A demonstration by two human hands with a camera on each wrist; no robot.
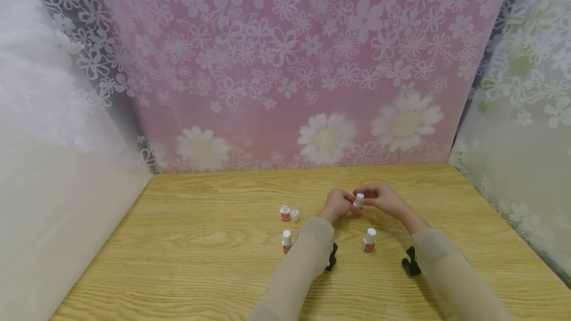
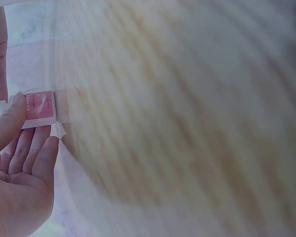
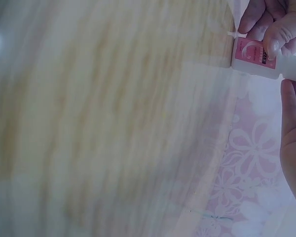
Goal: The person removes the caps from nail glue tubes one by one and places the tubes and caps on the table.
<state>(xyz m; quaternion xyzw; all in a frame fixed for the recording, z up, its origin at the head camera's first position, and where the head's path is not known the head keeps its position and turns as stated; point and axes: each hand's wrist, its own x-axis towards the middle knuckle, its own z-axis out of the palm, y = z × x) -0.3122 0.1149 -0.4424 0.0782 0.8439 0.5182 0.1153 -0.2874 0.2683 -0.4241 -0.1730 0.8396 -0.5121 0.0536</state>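
Note:
In the head view, a small white bottle (image 1: 358, 210) with a pink-red label stands upright at the back right of the table. My left hand (image 1: 336, 204) pinches its body between thumb and fingers. My right hand (image 1: 383, 198) has thumb and fingers at its white cap (image 1: 360, 196), gripping it from the right. The left wrist view shows the label (image 2: 40, 106) beside the left thumb. In the right wrist view the bottle (image 3: 256, 58) appears sideways, its base at the wooden surface, with the right hand (image 3: 295, 133) at the cap end.
Left of the hands, an uncapped bottle (image 1: 285, 214) stands beside a loose white cap (image 1: 295, 215). Nearer stand two capped bottles, one (image 1: 287, 242) partly behind the left sleeve, another (image 1: 369, 240) between the forearms. Flowered curtains (image 1: 267, 63) border the wooden table (image 1: 200, 261).

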